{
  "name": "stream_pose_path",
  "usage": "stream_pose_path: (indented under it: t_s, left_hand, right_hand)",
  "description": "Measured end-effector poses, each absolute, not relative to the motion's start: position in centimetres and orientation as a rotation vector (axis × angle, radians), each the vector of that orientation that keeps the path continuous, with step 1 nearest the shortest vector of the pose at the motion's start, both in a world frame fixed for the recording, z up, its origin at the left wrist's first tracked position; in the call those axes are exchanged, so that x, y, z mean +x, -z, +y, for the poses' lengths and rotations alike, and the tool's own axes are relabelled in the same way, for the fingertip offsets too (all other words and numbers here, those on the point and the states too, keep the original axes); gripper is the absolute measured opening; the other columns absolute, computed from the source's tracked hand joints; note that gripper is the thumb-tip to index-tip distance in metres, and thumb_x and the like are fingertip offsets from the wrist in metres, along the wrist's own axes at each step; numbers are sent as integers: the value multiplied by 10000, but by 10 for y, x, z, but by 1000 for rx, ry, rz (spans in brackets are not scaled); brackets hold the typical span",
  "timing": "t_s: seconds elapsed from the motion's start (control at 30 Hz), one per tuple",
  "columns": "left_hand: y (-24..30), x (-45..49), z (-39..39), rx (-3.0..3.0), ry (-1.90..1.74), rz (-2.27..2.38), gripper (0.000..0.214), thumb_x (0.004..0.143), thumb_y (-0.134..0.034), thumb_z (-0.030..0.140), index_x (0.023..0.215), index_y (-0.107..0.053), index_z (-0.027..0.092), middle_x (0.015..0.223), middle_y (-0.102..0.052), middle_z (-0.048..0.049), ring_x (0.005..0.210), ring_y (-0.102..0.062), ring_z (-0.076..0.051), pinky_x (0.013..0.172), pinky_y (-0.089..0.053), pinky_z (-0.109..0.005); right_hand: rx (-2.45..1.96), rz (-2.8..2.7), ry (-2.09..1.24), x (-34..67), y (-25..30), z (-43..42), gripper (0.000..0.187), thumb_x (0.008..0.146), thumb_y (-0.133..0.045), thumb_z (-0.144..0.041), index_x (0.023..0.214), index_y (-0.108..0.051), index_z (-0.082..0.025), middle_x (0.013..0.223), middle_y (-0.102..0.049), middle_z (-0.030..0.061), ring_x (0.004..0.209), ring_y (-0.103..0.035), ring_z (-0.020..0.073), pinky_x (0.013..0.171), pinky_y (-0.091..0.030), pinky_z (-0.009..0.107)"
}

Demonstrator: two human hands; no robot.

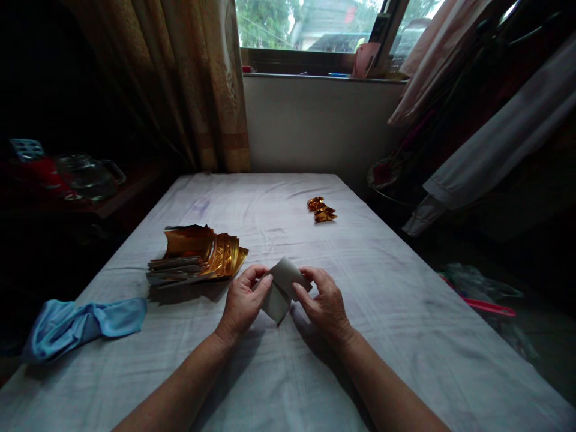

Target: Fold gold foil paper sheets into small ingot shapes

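Note:
My left hand (245, 300) and my right hand (324, 303) both pinch a curled sheet of paper (281, 288), grey-white side up, just above the table (405, 312) covered with a white cloth. A fanned stack of gold foil sheets (198, 258) lies to the left of my left hand. Two or three folded gold pieces (321, 210) sit farther back, right of centre.
A crumpled blue cloth (85, 324) lies at the table's near left edge. A glass jug (87, 177) stands on a dark side surface at left. Curtains (193, 84) and a window sill (315, 75) are behind; hanging clothes (495, 138) crowd the right side.

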State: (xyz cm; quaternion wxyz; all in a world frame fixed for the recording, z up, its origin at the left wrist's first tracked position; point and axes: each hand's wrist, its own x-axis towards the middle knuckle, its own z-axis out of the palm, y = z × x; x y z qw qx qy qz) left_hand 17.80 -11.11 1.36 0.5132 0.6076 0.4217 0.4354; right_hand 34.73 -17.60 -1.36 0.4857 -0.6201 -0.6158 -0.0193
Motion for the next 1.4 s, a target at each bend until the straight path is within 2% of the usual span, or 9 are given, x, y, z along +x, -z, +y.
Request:
stream_pose_path:
  t_s: [0.17,0.43,0.6,0.83,1.0,1.1,1.2,1.3,1.4]
  left_hand:
    - [-13,177,-110,1468,-1037,1021,282,716,-690,439,815,-682,174,755,-694,-24,678,-626,-157,612,-489,-227]
    - [-7,177,-109,1456,-992,985,351,722,-685,432,964,-705,178,862,-730,-46,755,-674,-174,665,-521,-246]
    - [-6,175,-108,1448,-1001,1012,326,702,-696,412,923,-721,173,870,-741,-55,767,-674,-181,687,-522,-255]
    - [-5,173,-102,1376,-1032,1034,353,669,-721,476,840,-692,168,777,-699,-31,685,-623,-161,631,-483,-240]
    - [-4,170,-99,1408,-987,1030,381,701,-677,504,872,-669,164,792,-692,-35,678,-619,-157,611,-473,-230]
    - [-5,166,-94,1496,-896,1001,345,720,-646,473,877,-680,169,817,-705,-45,683,-632,-161,597,-473,-225]
    - [-7,164,-82,1638,-725,949,280,699,-636,417,823,-709,177,740,-712,-35,609,-627,-162,553,-472,-229]
    - [-14,167,-62,1827,-545,907,174,657,-662,343,725,-732,199,636,-696,-11,549,-609,-162,502,-435,-214]
    - [-23,176,-39,2045,-371,854,93,622,-689,260,686,-753,241,633,-709,14,580,-628,-158,530,-421,-198]
  right_hand:
    - [-1513,-1493,19,349,15,-176,137,860,-594,-278,979,-627,-217,830,-675,27,752,-632,193,708,-516,327]
    - [-1511,-1459,-25,349,18,-174,150,867,-580,-299,979,-635,-216,832,-687,34,753,-644,196,719,-527,329]
    - [-1507,-1469,-37,352,20,-174,196,862,-601,-308,1028,-642,-211,847,-710,40,760,-671,197,725,-548,329]
    - [-1515,-1529,-127,355,19,-178,371,837,-640,-310,1199,-617,-235,958,-747,53,882,-711,225,831,-562,383]
    - [-1516,-1472,-272,355,19,-179,408,826,-651,-314,1222,-607,-224,955,-741,53,860,-709,210,780,-581,346]
    - [-1460,-1451,-301,354,20,-177,417,828,-643,-313,1229,-594,-210,949,-735,52,824,-701,186,772,-584,331]
    - [-1410,-1447,-295,353,22,-174,377,857,-605,-303,1221,-586,-206,966,-735,62,818,-699,177,771,-583,332]
    - [-1389,-1457,-282,353,24,-172,302,882,-517,-211,1170,-607,-210,981,-731,62,821,-693,168,763,-583,322]
    - [-1364,-1550,-180,357,26,-172,389,816,-460,-87,1140,-630,-219,1047,-715,61,941,-679,184,850,-572,353]
